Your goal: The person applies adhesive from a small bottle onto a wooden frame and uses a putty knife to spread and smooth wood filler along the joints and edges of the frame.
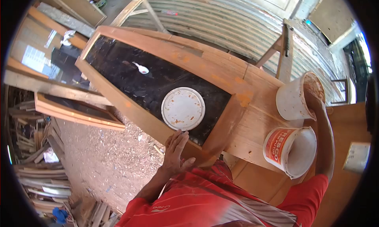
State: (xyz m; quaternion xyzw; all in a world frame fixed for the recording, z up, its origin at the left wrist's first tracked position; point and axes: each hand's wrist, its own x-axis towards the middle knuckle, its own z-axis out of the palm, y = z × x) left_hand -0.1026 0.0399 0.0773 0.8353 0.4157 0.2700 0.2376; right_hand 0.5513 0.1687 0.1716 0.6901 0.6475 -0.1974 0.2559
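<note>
My left hand (176,151) rests at the near edge of a wooden frame (136,108), fingers stretched out and thumb apart, holding nothing. Its fingertips are beside the rim of a round white lid (183,108) smeared with brown filler, which lies on the frame's black panel (118,71). My right hand (312,102) reaches into a tilted white bucket (290,102) with brown residue inside; its fingers are hidden there. Close to that arm stands a second white bucket (298,154) with a red and orange label. A small white scoop-like piece (141,68) lies farther up the panel.
Corrugated metal sheets (209,19) stand behind the bench (252,136). A wooden trestle leg (285,53) rises at the back right. Stacked timber (41,179) fills the lower left, and wood shavings (106,156) cover the floor. Another framed panel (79,110) sits at left.
</note>
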